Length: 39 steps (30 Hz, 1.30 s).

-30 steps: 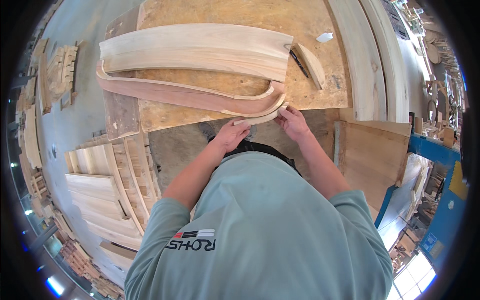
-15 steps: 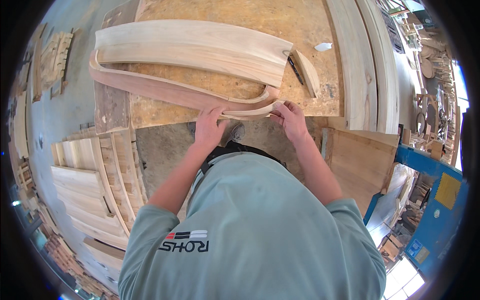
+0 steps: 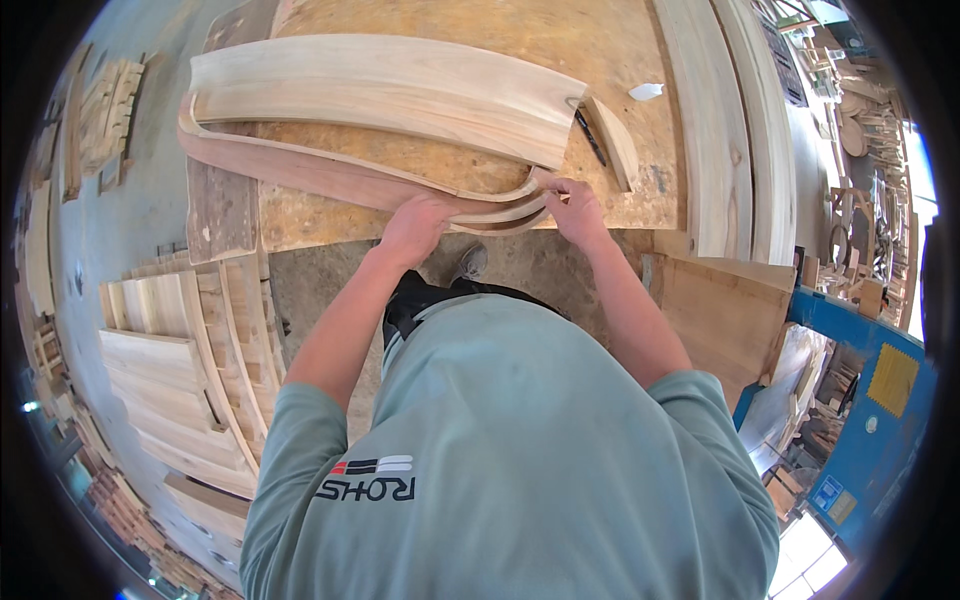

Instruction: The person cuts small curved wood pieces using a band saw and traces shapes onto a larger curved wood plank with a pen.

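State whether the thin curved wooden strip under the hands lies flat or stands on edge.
Flat: the thin curved wooden strip lies broad face down on the workbench, left hand pressing on it.

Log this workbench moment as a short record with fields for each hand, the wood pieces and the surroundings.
left hand: palm down on the thin curved reddish-brown wood strip
right hand: fingers on that strip's curled end
above the strip: wide pale curved wooden board
surface: chipboard workbench top
floor, left: stack of pale curved wooden slats
right: blue metal machine frame
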Each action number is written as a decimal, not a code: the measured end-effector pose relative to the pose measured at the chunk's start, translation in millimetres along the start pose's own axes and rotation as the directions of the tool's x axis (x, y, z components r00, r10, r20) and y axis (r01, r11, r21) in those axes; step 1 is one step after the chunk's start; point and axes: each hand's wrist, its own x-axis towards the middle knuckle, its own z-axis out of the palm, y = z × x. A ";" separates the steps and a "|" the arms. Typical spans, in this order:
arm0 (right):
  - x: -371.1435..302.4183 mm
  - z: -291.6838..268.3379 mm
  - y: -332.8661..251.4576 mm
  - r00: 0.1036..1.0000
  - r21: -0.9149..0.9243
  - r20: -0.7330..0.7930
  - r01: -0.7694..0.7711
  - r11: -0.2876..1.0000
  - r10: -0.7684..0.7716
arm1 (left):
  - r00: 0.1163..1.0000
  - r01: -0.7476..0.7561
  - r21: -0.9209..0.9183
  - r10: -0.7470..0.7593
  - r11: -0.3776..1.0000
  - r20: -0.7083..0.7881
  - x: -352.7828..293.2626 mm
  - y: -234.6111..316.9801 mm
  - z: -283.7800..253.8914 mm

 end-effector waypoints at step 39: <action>105.8 -44.4 34.5 0.992 -0.471 -0.120 -0.035 0.882 -0.024 | 0.977 0.110 0.048 -0.117 0.993 0.178 13.6 19.2 -13.2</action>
